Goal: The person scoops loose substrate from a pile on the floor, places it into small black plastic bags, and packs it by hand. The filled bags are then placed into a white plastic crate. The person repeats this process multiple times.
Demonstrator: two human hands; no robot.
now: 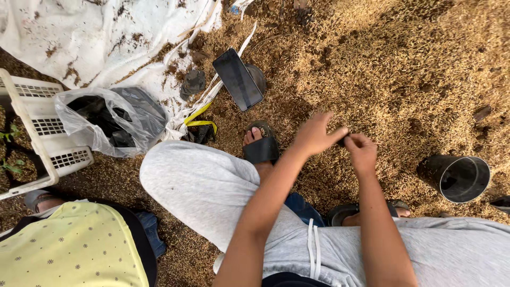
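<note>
Small dark item [344, 139] pinched betw. both hands, mostly hidden by fingers; can't tell what it is. It sits above the husk-strewn ground [382, 69], just right of the sandalled foot [260, 146]. Left hand [314, 134]: arm stretched fwd, fingers fanned, thumb and forefinger nipping the item. Right hand [362, 152]: fingers curled in, clenched on same item from the right. Black pot [461, 178] on its side near right, inside shadowed, contents unclear. Clear plastic bag [109, 119] at left holds black stuff, resting in a white crate [34, 125], cut off at frame edge. Phone [238, 79] lies far, face up. Second person in yellow top [69, 250] near left, partly cropped.
</note>
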